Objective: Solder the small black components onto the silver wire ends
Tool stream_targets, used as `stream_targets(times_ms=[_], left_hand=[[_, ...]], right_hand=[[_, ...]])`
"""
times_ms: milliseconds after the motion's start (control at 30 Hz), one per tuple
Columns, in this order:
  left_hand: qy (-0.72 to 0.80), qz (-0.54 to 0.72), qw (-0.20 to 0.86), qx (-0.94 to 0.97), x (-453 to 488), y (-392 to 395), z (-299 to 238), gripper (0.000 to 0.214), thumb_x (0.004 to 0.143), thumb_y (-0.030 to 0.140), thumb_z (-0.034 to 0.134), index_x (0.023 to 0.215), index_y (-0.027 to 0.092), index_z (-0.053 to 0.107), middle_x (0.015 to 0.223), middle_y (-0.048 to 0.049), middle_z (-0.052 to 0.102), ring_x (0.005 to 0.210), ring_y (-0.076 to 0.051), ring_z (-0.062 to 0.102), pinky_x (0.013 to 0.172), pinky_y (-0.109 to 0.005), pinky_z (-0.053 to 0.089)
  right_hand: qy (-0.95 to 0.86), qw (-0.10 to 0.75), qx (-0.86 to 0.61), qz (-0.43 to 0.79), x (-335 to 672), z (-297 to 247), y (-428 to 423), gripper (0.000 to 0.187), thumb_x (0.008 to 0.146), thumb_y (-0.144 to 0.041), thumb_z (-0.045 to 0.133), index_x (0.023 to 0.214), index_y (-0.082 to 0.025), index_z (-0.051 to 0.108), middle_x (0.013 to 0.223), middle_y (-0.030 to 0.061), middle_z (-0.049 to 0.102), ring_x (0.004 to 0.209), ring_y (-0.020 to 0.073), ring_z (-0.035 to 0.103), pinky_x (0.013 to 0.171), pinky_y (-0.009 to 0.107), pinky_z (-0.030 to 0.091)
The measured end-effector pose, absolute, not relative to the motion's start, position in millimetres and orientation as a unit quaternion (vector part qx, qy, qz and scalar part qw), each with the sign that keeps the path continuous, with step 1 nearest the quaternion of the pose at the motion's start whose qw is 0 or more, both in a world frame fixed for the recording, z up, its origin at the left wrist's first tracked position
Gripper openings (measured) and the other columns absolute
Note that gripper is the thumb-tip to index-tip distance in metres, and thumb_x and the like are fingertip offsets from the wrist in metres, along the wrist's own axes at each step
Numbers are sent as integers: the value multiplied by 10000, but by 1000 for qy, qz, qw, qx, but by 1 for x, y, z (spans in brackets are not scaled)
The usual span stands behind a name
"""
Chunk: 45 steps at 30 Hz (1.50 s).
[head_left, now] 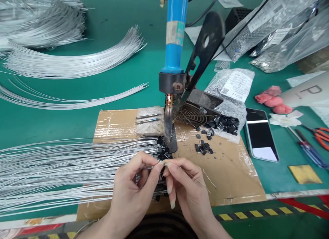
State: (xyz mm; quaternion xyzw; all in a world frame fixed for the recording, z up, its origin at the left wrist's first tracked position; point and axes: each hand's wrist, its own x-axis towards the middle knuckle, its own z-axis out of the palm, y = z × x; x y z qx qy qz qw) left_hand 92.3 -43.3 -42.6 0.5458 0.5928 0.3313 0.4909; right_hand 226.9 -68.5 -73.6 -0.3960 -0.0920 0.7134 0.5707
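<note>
My left hand is closed in a pinch at the front of the cardboard, with a thin grey wire between thumb and fingers. Against its fingertips, my right hand pinches a fine silvery strand that trails off to the right. The tiny piece where the fingertips meet is mostly covered. Just behind the hands, the tip of an upright blue-handled soldering iron points down at a dark plate. A wide bundle of silver wires lies to the left, with small black pieces at its right ends.
Cardboard covers the work spot. Loose black parts lie right of the iron, near a pile by a bag. A phone, orange-handled pliers and a yellow sponge sit farther right. More wire bundles lie back left.
</note>
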Motion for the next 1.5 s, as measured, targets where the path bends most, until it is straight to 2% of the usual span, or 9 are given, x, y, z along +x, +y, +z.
stream_targets(times_ms=[233, 700, 867, 1100, 1233, 1500], left_hand=[[567, 346, 488, 566, 87, -44, -52, 170, 1006, 287, 665, 853, 220, 690, 702, 15, 703, 631, -128, 633, 562, -220, 462], [567, 358, 440, 597, 88, -45, -58, 139, 1001, 247, 667, 867, 222, 691, 707, 14, 726, 612, -120, 648, 551, -208, 470], [568, 356, 454, 587, 88, -46, -59, 130, 999, 248, 674, 874, 220, 698, 724, 3, 746, 629, -127, 671, 570, -212, 489], [575, 361, 465, 568, 88, -41, -53, 133, 993, 254, 686, 863, 226, 693, 703, 21, 720, 593, -109, 621, 518, -203, 430], [570, 360, 471, 568, 85, -40, -52, 127, 998, 250, 681, 872, 231, 688, 692, 33, 706, 592, -109, 617, 525, -203, 438], [564, 354, 458, 589, 85, -41, -52, 131, 997, 221, 671, 869, 227, 697, 696, 30, 695, 603, -112, 622, 544, -206, 463]], right_hand=[[-109, 578, -403, 701, 228, -75, -67, 153, 872, -342, 861, 863, -189, 869, 611, -2, 720, 397, 57, 591, 359, 119, 537], [-96, 572, -397, 711, 228, -75, -67, 192, 872, -358, 861, 803, -179, 850, 563, -13, 696, 369, 55, 589, 356, 109, 523], [-95, 576, -397, 709, 227, -75, -67, 179, 874, -355, 860, 808, -188, 856, 557, -15, 698, 355, 38, 556, 358, 98, 514], [-116, 579, -397, 702, 228, -77, -65, 185, 888, -375, 840, 931, -199, 876, 738, 19, 738, 492, 86, 632, 362, 149, 568], [-142, 568, -414, 697, 229, -80, -67, 125, 904, -337, 838, 937, -221, 870, 667, 0, 729, 457, 79, 640, 407, 152, 588], [-167, 567, -436, 678, 231, -80, -68, 136, 906, -342, 839, 900, -207, 854, 618, -14, 731, 419, 84, 653, 423, 161, 581]])
